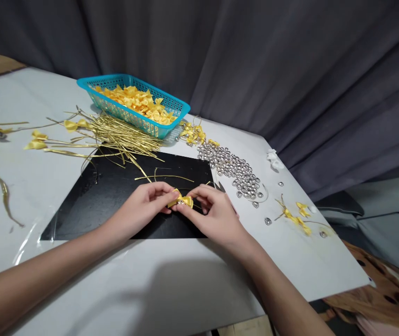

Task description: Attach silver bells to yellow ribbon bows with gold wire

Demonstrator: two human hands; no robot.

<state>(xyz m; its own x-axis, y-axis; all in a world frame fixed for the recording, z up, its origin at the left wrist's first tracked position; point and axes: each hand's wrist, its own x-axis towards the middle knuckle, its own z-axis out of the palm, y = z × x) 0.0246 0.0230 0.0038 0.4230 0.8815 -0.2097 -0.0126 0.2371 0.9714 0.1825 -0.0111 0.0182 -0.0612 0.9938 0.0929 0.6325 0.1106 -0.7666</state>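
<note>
a white table (171,289) under clear film carries a black sheet (91,205) near its front middle. behind the sheet lie a heap of gold wire ties (122,135) and a turquoise basket (129,116) of yellow bows. silver beads (234,168) spread to the right, with tied yellow bows (295,217) beyond them and more at the left (37,140).

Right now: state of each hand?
Left hand: closed, pinching the small yellow satin ribbon bow.
Right hand: closed, pinching the same bow's other end.
</note>
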